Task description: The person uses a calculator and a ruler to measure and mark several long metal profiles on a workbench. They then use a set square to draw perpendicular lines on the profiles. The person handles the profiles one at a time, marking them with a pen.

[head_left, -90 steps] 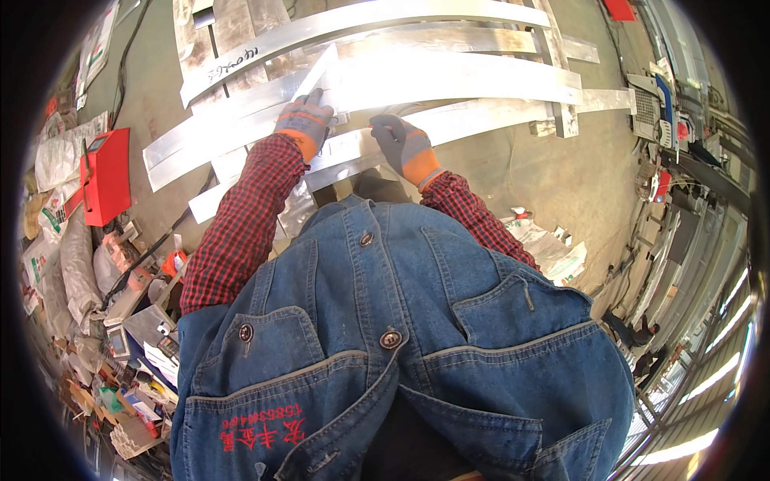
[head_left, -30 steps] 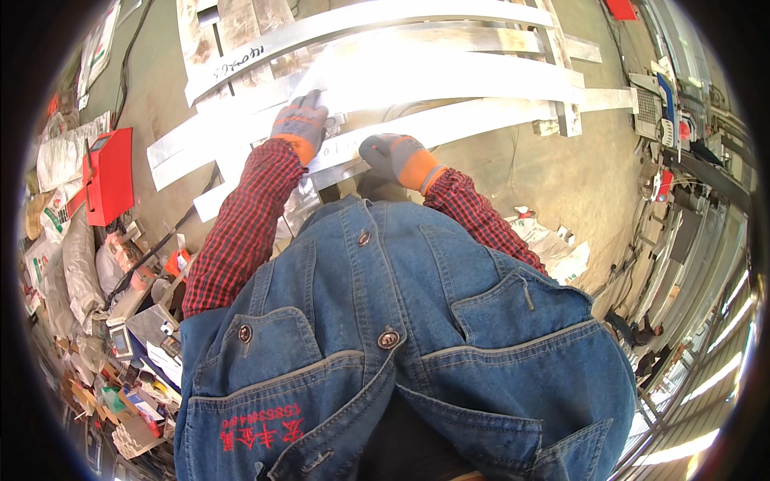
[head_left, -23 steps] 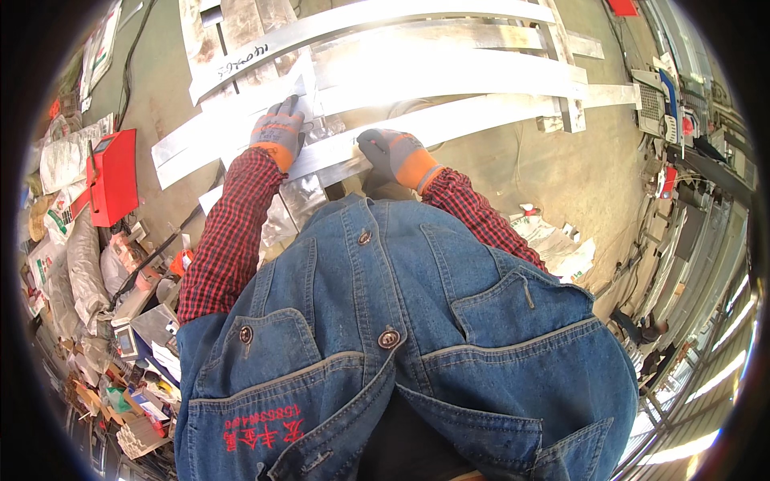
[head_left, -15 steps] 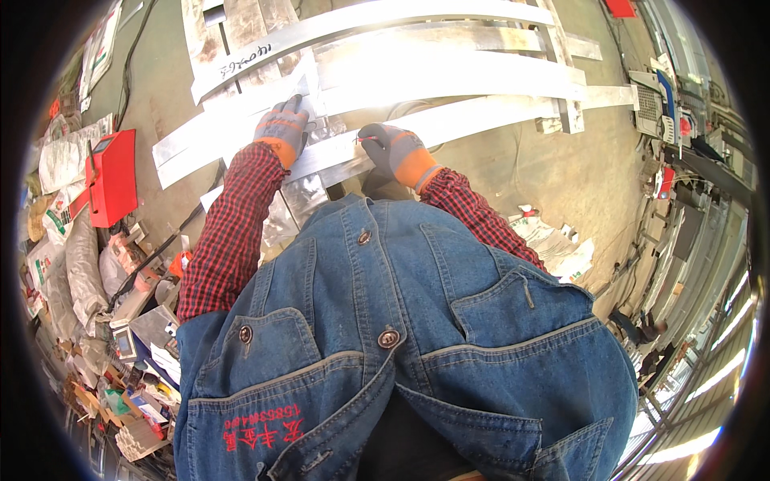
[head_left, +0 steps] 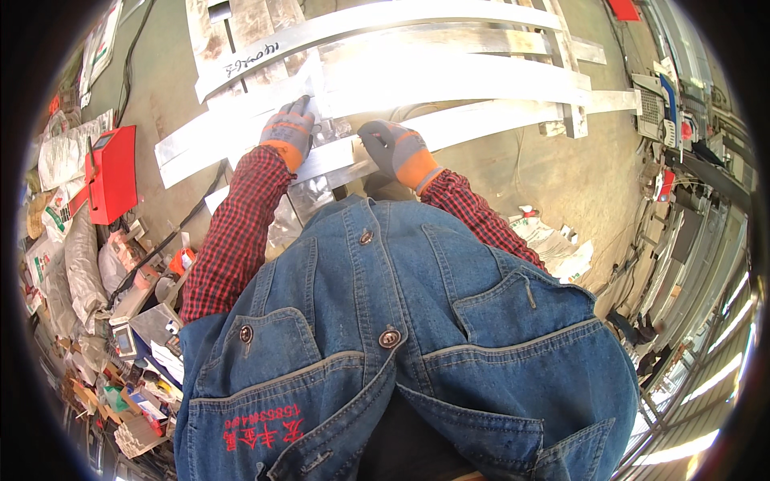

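My left hand (head_left: pixel 287 135), in a grey and orange work glove, lies with its fingers stretched out over the pale metal strips. Under and beside it are a wide, brightly glaring strip (head_left: pixel 449 84) and a narrower strip (head_left: pixel 473 119) nearer me. My right hand (head_left: pixel 395 151), gloved the same way, is closed in a pinch at the near edge of the narrower strip. Whatever its fingertips hold is too small or hidden to make out. A farther strip (head_left: pixel 345 36) bears dark handwriting at its left end.
Crosswise metal bars (head_left: pixel 571 72) lie among the strips at the right. A red box-shaped machine (head_left: pixel 114 175) stands on the left, near wrapped bundles (head_left: pixel 84 260) and a dark cable (head_left: pixel 180 228). Long profiles (head_left: pixel 682 272) are stacked at far right. Crumpled sheeting (head_left: pixel 557 248) lies on the floor.
The strips appear shifted slightly to the right in the picture, and my left hand has shifted with them. My right hand stays nearly in place, still pinched.
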Available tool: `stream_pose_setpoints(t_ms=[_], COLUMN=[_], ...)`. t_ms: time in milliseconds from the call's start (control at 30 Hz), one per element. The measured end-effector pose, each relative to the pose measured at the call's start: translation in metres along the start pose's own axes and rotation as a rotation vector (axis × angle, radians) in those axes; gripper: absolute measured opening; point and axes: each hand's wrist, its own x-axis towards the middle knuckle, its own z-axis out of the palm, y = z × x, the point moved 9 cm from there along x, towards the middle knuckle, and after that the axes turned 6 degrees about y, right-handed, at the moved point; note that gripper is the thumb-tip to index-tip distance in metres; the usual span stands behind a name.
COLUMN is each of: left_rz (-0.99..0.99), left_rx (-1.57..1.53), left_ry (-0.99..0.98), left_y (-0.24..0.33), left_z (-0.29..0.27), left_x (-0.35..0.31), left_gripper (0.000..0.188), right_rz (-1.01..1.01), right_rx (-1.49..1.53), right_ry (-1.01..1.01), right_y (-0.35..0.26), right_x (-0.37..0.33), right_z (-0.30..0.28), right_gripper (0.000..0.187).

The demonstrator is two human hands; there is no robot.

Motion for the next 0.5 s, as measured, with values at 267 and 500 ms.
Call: stream_pose_setpoints(t_ms=[267, 500], left_rz=[0.018, 0.034], left_rx=[-0.034, -0.02], left_ry=[-0.027, -0.042], left_y=[0.002, 0.009], left_z=[-0.003, -0.018], left_x=[0.0, -0.005], left_gripper=[0.032, 0.029], right_rz=[-0.031, -0.015], right_rx=[0.094, 0.14], right_ry=[0.133, 0.163], right_y=[-0.001, -0.006], right_x=[0.008, 0.011], right_z=[-0.005, -0.009], right_gripper=[0.025, 0.025])
